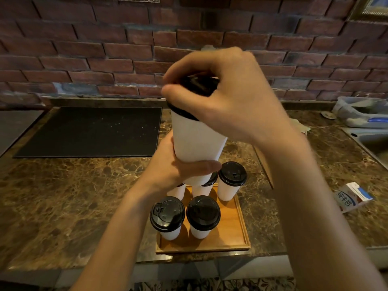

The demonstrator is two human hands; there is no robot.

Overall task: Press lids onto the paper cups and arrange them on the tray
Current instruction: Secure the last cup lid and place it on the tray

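above a wooden tray (241, 223) of lidded cups (203, 215), the left hand (176, 164) grips a white paper cup (197, 139) near its base while the right hand (226, 91), directly above, curls over its black lid (197, 85).

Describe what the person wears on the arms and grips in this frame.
Nothing worn is visible. The left grip and right grip show no gloves or rings. The left forearm and right forearm are bare to the frame edge, with no sleeves, watch or bands.
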